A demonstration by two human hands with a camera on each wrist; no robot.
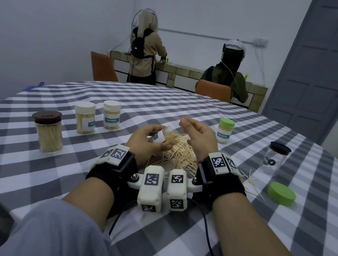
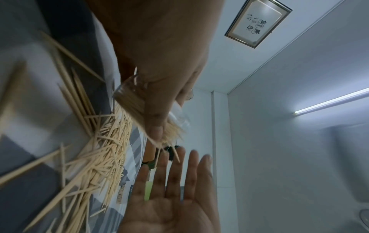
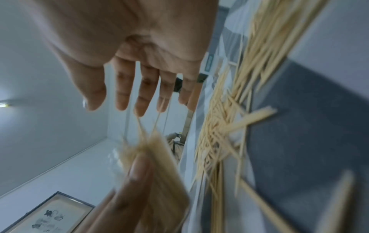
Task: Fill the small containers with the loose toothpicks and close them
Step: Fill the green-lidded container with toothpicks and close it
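Left grip: I saw the left hand (image 1: 144, 140) curled round a clear toothpick container (image 1: 163, 137), thumb and fingers wrapping its body, holding it tilted above the tabletop (image 1: 170, 245) with its open mouth toward the right hand.
Right grip: the right hand (image 1: 197, 138) was spread, fingers straight and slightly apart, palm facing the container mouth, holding nothing that I could see.
Held container: partly filled with toothpicks, some sticking out of the mouth; a white label with a teal patch showed on its side.
Loose toothpicks (image 1: 178, 156): heaped on the grey-and-white checked cloth under and between both hands, with strays off to the right.
Green lid (image 1: 281, 194): lying flat near the right edge, apart from the heap.
Closed containers: a brown-lidded jar (image 1: 48, 132), two cream-lidded containers (image 1: 84, 120) (image 1: 111, 115) at left, a green-lidded container (image 1: 224, 131) beyond the right hand.
Black-lidded clear jar (image 1: 276, 158): at far right; I could see no toothpicks in it.
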